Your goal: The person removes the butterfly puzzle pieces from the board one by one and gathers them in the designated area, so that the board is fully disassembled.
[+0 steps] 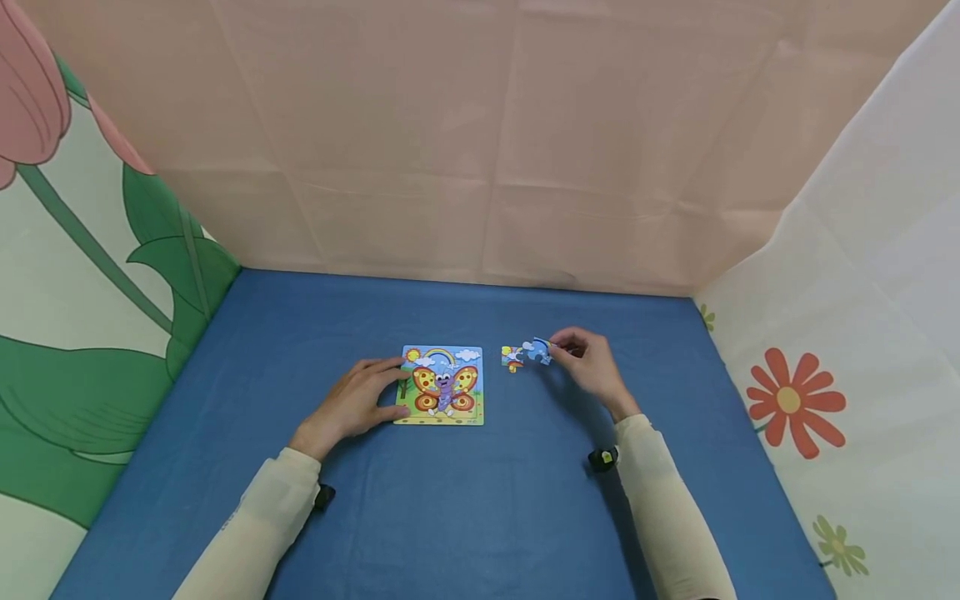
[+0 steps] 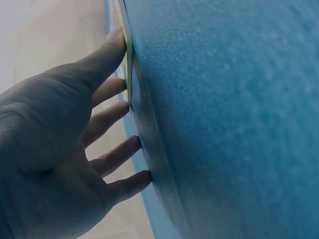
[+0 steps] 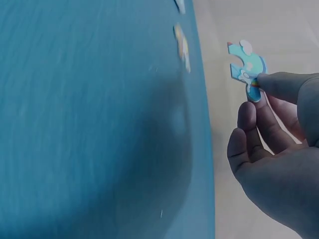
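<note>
A square butterfly puzzle board (image 1: 446, 385) lies on the blue table, bright with a rainbow, a sun and a purple butterfly. My left hand (image 1: 362, 397) rests at its left side, thumb and fingertips on the board's edge and the other fingers spread on the cloth, as the left wrist view shows. Right of the board, my right hand (image 1: 588, 361) pinches a light-blue puzzle piece (image 3: 248, 67) between thumb and fingers, held up off the table. Just left of that piece, a second puzzle piece (image 1: 512, 357) with yellow and red on it lies on the cloth.
A blue cloth (image 1: 465, 517) covers the table. Behind it hangs a plain beige sheet (image 1: 487, 150). A tulip-patterned sheet (image 1: 82, 400) stands on the left, a flower-patterned white one (image 1: 885, 275) on the right. Each wrist wears a small black camera.
</note>
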Available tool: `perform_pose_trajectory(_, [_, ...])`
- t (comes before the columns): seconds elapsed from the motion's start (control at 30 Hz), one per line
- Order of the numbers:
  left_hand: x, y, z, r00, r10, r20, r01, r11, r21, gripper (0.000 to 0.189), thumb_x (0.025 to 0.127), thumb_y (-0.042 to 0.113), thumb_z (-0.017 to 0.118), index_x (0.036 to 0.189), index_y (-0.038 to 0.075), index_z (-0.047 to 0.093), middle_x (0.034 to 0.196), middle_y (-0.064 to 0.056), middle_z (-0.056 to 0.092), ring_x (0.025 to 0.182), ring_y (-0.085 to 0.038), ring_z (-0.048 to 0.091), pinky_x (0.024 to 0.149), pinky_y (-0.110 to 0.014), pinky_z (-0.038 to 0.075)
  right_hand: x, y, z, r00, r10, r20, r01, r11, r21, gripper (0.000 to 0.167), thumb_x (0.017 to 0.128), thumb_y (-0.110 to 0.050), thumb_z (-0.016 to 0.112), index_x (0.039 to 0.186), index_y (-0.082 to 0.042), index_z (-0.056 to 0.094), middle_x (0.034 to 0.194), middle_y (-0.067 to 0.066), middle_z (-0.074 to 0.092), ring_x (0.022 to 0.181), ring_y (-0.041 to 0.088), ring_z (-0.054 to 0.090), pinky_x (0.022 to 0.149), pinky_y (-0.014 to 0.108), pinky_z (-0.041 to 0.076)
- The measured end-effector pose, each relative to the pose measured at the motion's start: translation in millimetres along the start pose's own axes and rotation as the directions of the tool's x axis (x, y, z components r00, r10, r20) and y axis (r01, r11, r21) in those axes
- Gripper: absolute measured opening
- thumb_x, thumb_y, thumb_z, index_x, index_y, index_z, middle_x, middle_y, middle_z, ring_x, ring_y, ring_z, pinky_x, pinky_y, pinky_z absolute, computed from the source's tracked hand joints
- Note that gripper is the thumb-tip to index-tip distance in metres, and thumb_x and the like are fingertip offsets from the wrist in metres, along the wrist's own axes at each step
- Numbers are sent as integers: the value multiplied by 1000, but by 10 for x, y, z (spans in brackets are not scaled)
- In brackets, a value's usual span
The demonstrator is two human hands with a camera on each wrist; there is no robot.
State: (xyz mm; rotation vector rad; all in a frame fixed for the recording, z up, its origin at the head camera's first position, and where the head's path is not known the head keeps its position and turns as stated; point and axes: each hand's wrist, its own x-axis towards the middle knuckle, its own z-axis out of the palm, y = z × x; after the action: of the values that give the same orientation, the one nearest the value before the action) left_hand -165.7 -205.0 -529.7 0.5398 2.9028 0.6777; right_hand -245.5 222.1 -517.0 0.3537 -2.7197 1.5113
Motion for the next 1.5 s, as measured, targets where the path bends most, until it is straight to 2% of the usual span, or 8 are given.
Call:
perform_pose_trajectory(0.33, [10,-3,-1,1000,-12,13,12,1000,2,65,100,37,90,156,11,69,175,-21,52,159,-52,48,126,-74,45,-2,154,-114,999,39,22,-38,998,-58,12,108,-16,79,117,-9,82,108,15,81,92,24,67,80,28,54])
perform_pose_trajectory(0.5, [12,-3,0,1000,-17,20,17,1000,0,65,100,36,90,156,11,69,175,-20,52,159,-52,47,126,-74,44,18,215,-113,997,72,40,-68,994,-84,12,108,-17,80,117,-10,82,108,14,82,91,23,67,77,28,52])
perform_pose_trajectory(0.9, [4,12,-4,1000,-14,20,14,1000,-5,66,100,36,89,156,10,68,175,-22,52,159,-54,47,127,-74,44,78,310,-68,993,83,84,-72,989,-127,10,109,-13,77,116,-6,80,110,16,82,90,20,68,73,28,53])
perform_pose_trajectory(1.1, [4,11,-1,1000,-13,11,13,1000,-6,66,100,36,90,156,9,68,174,-22,52,159,-53,48,127,-74,44,96,315,-39,995,76,65,-62,980,-189,11,109,-13,78,116,-6,80,104,15,77,86,21,63,72,28,49])
perform_pose_trajectory(1.5, [4,21,-3,1000,-19,17,19,1000,-5,66,100,36,89,157,10,68,175,-21,52,160,-53,47,128,-74,42,132,273,19,991,125,45,-110,963,-245,14,111,-15,74,118,-4,79,100,13,76,84,22,63,73,32,49])
